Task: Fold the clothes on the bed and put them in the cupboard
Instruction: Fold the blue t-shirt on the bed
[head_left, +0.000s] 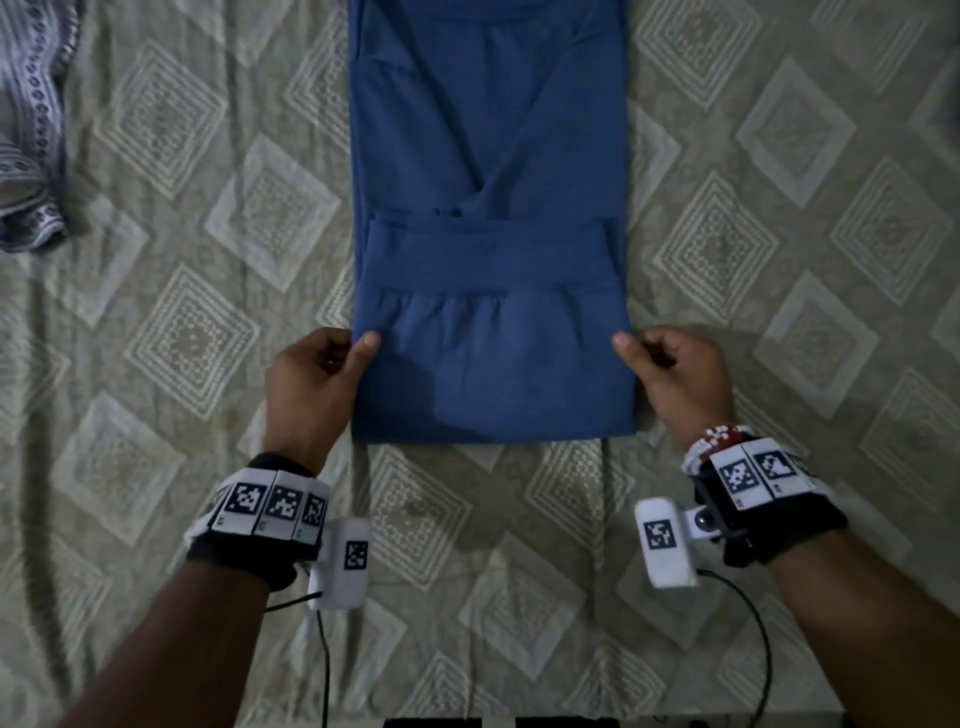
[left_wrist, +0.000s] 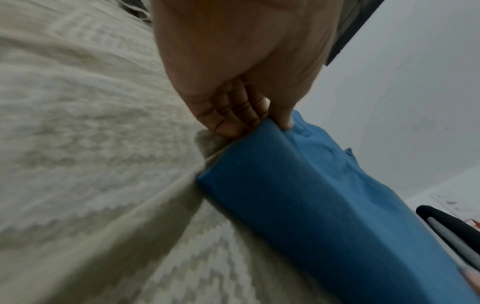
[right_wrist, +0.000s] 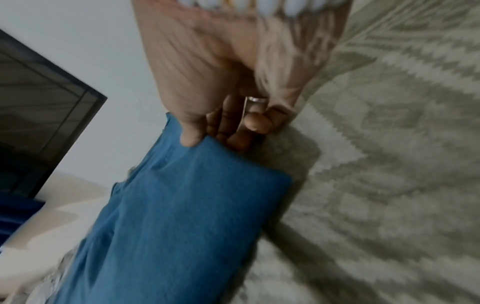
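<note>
Your left hand (head_left: 311, 384) and right hand (head_left: 675, 379) each pinch a side edge of the folded blue cotton garment (head_left: 491, 249), thumbs on top; no writing is legible.

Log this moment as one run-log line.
stage: folding | left hand: pinches blue garment left edge | right hand: pinches right edge | garment: flat on bed, sides folded in

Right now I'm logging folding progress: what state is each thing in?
Blue garment: flat on the bed, sides folded in, near end folded over.
Left hand: pinches its left edge.
Right hand: pinches its right edge.
Patterned cloth: crumpled, unfolded.
Bedspread: lightly wrinkled.
</note>
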